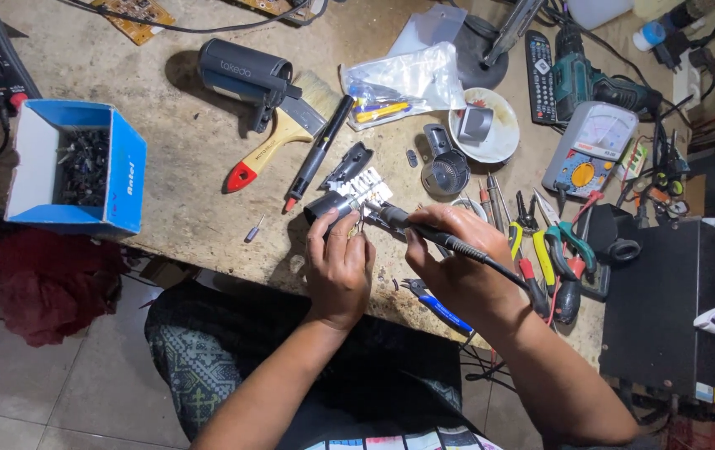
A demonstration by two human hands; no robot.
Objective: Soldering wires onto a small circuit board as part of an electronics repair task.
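Note:
My left hand (337, 265) pinches a small black device part (328, 205) with a metal comb-like piece (363, 187) at the table's front edge. My right hand (457, 262) grips a black soldering iron (428, 232) like a pen; its tip meets the part right beside my left fingers. The iron's cord runs off to the right over my wrist. A black shell piece (347, 164) lies just behind the part.
A blue box of small black parts (74, 167) sits at the left. A paintbrush (278, 142), a black pen-like tool (320, 152), a white dish (484, 125), a multimeter (591, 150), pliers and screwdrivers (545, 254) crowd the table. A loose screw (253, 229) lies left of my hands.

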